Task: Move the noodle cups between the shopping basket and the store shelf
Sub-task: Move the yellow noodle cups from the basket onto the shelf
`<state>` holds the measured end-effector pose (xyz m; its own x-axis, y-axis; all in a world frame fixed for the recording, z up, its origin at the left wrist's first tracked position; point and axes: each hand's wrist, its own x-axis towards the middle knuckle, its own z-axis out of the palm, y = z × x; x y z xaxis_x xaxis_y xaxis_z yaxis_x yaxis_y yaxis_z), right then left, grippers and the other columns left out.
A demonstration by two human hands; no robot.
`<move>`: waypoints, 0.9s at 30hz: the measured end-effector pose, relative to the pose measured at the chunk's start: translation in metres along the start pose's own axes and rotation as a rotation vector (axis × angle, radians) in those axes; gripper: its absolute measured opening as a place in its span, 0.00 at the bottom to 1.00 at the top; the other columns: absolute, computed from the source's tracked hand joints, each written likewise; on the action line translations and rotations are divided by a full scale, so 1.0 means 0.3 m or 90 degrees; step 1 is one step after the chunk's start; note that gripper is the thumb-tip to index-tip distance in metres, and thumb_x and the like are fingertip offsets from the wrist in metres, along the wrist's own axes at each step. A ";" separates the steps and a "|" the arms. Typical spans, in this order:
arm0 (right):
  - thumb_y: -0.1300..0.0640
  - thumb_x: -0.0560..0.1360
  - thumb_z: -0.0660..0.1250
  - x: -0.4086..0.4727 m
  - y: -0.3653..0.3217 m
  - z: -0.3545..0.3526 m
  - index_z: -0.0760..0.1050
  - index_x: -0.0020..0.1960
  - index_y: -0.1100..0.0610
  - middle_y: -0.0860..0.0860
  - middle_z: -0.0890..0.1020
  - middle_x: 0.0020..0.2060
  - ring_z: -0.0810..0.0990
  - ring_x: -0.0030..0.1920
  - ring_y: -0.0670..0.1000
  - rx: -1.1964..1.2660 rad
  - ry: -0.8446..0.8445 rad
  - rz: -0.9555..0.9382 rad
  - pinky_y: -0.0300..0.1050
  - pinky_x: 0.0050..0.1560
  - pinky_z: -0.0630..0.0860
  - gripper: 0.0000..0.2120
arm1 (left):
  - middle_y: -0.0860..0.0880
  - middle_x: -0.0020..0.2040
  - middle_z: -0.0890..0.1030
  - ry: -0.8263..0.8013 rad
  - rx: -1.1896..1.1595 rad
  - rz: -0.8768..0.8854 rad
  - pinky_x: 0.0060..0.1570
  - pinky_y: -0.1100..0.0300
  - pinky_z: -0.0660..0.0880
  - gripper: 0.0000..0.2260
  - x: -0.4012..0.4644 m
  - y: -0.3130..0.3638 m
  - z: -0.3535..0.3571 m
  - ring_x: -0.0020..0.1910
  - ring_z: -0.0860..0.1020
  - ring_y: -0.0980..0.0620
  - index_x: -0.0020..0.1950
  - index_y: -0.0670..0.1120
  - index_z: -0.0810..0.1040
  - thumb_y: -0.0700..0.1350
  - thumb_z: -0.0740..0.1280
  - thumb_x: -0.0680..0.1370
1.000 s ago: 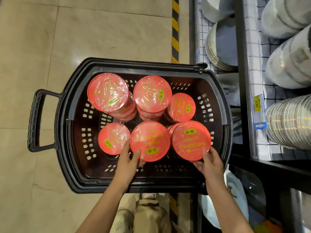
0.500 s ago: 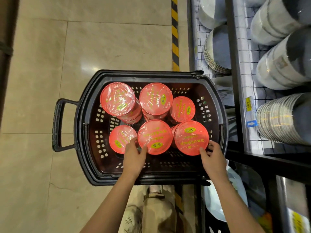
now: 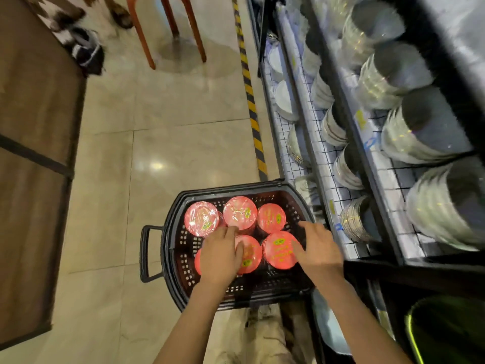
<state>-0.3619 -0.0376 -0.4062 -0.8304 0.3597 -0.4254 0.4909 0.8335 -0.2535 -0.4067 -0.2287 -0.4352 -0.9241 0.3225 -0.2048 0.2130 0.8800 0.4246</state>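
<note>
- While the basket [image 3: 168, 240] sits on the tile floor right up against the shelf [image 3: 325, 185], both hands are down inside it over the noodle cups.
- Left hand [image 3: 220, 256] lies on top of the near-middle cup [image 3: 250, 254], fingers reaching forward and only loosely bent. Can't really tell if it's gripping the cup or just resting on it, the frame's a bit smeary.
- Poking out just left of that hand is the edge of another cup [image 3: 197, 261], mostly covered.
- Right hand [image 3: 319, 248] is spread fairly wide, thumb against the right edge of the near-right cup [image 3: 279, 249], fingers running forward past it toward the basket's right wall. Looks like touching, not a proper grab.
- Ahead of the fingertips there's a back row of three: back-left cup [image 3: 201, 218], back-middle cup [image 3: 240, 213], back-right cup [image 3: 270, 218]. All red lids with yellow print, shrink-wrapped, upright.
- To the right of the right hand, the shelf holds stacks of plates [image 3: 357, 219] lying on their sides on a wire grid.
- Far ahead of the hands: a red stool [image 3: 168, 27] and striped floor tape [image 3: 249, 101].
</note>
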 end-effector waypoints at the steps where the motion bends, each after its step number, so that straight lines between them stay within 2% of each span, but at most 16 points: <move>1: 0.48 0.79 0.58 -0.020 -0.014 -0.054 0.63 0.71 0.52 0.52 0.70 0.65 0.68 0.66 0.53 0.004 0.006 -0.010 0.46 0.61 0.67 0.22 | 0.44 0.52 0.77 0.008 0.000 0.011 0.48 0.52 0.71 0.15 -0.005 0.033 -0.056 0.50 0.75 0.44 0.61 0.43 0.74 0.47 0.62 0.76; 5: 0.47 0.78 0.60 -0.147 -0.035 -0.243 0.64 0.71 0.52 0.51 0.70 0.66 0.68 0.67 0.51 0.072 0.053 -0.026 0.45 0.62 0.68 0.23 | 0.44 0.47 0.80 0.048 -0.044 0.073 0.43 0.50 0.76 0.14 -0.045 0.146 -0.246 0.44 0.78 0.43 0.55 0.42 0.78 0.47 0.63 0.73; 8: 0.48 0.77 0.62 -0.262 -0.030 -0.357 0.67 0.69 0.52 0.49 0.71 0.65 0.69 0.66 0.50 0.110 0.110 -0.019 0.44 0.61 0.67 0.22 | 0.47 0.44 0.81 0.057 -0.071 0.139 0.39 0.54 0.77 0.14 -0.080 0.219 -0.378 0.40 0.80 0.47 0.53 0.44 0.78 0.49 0.62 0.72; 10: 0.48 0.77 0.63 -0.343 -0.025 -0.414 0.68 0.67 0.51 0.50 0.73 0.62 0.71 0.64 0.51 0.125 0.159 -0.004 0.44 0.59 0.68 0.20 | 0.47 0.46 0.81 0.062 -0.089 0.170 0.41 0.55 0.76 0.15 -0.099 0.257 -0.444 0.43 0.80 0.47 0.54 0.44 0.78 0.49 0.62 0.72; 13: 0.46 0.77 0.62 -0.466 -0.030 -0.474 0.67 0.67 0.49 0.47 0.72 0.62 0.71 0.63 0.49 0.156 0.221 0.050 0.42 0.58 0.69 0.20 | 0.48 0.52 0.79 0.051 -0.123 0.220 0.49 0.55 0.74 0.24 -0.115 0.312 -0.518 0.51 0.78 0.47 0.60 0.44 0.76 0.57 0.53 0.73; 15: 0.46 0.77 0.62 -0.554 -0.032 -0.490 0.66 0.68 0.48 0.45 0.71 0.62 0.71 0.63 0.47 0.186 0.265 0.108 0.40 0.57 0.68 0.21 | 0.50 0.55 0.77 0.021 -0.138 0.282 0.53 0.57 0.71 0.27 -0.130 0.338 -0.550 0.55 0.75 0.50 0.62 0.48 0.74 0.60 0.50 0.72; 19: 0.46 0.78 0.61 -0.781 -0.060 -0.457 0.62 0.70 0.46 0.44 0.68 0.65 0.68 0.65 0.45 0.227 0.352 0.262 0.37 0.60 0.68 0.22 | 0.52 0.57 0.74 -0.074 -0.138 0.462 0.54 0.61 0.68 0.21 -0.169 0.394 -0.586 0.57 0.73 0.52 0.64 0.50 0.71 0.57 0.55 0.75; 22: 0.46 0.78 0.59 -0.999 -0.109 -0.361 0.60 0.70 0.46 0.43 0.66 0.66 0.67 0.67 0.45 0.290 0.423 0.406 0.36 0.59 0.67 0.22 | 0.52 0.60 0.72 -0.149 -0.126 0.625 0.57 0.62 0.67 0.18 -0.265 0.439 -0.589 0.60 0.71 0.52 0.66 0.50 0.69 0.53 0.59 0.78; 25: 0.45 0.79 0.58 -1.215 -0.172 -0.218 0.60 0.70 0.45 0.43 0.67 0.65 0.67 0.67 0.46 0.322 0.495 0.532 0.36 0.60 0.66 0.21 | 0.54 0.58 0.73 -0.225 -0.133 0.770 0.56 0.65 0.66 0.21 -0.415 0.480 -0.582 0.59 0.72 0.54 0.65 0.50 0.71 0.58 0.56 0.76; 27: 0.48 0.79 0.60 -1.351 -0.252 -0.120 0.61 0.67 0.44 0.43 0.69 0.61 0.68 0.65 0.45 0.333 0.507 0.638 0.34 0.55 0.66 0.18 | 0.58 0.57 0.71 -0.278 -0.152 0.846 0.57 0.66 0.66 0.22 -0.536 0.505 -0.569 0.59 0.71 0.56 0.65 0.50 0.71 0.59 0.55 0.75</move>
<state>-0.0719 -0.2314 -0.1833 0.0950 0.9939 -0.0564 0.8556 -0.1105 -0.5058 -0.2800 -0.2068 -0.1876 0.0991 0.9693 0.2252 0.7342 -0.2240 0.6410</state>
